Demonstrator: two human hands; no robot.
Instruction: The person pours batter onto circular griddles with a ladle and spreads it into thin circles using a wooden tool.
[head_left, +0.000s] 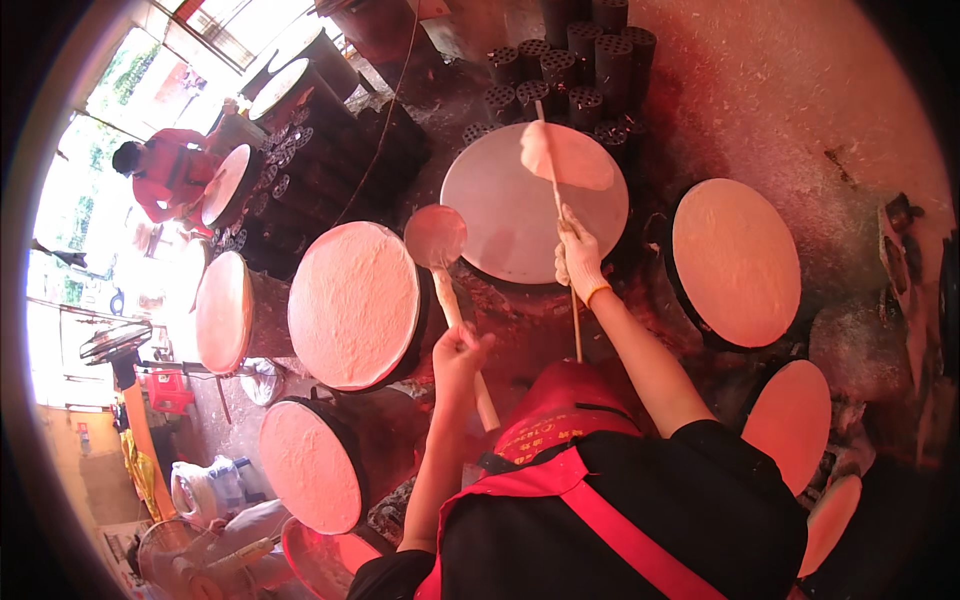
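Observation:
My left hand (461, 352) is closed around the wooden handle of a round metal ladle (435, 236), its bowl raised beside the middle griddle. In a pale knitted glove, my right hand (579, 247) grips a thin wooden stick (556, 187). The stick runs across the round griddle (517, 232) before me. Near that griddle's far edge is a small pale sheet of dough or batter (589, 165), with the stick crossing it; whether it clings to the stick I cannot tell. The rest of the plate is bare grey.
Pale layers cover the griddles at left (356, 304), lower left (311, 465), right (739, 262) and lower right (787, 424). Honeycomb coal briquettes (615, 67) stand beyond the middle one. A person in red (176, 169) bends over another griddle. At left are a fan (116, 341) and a red stool (171, 390).

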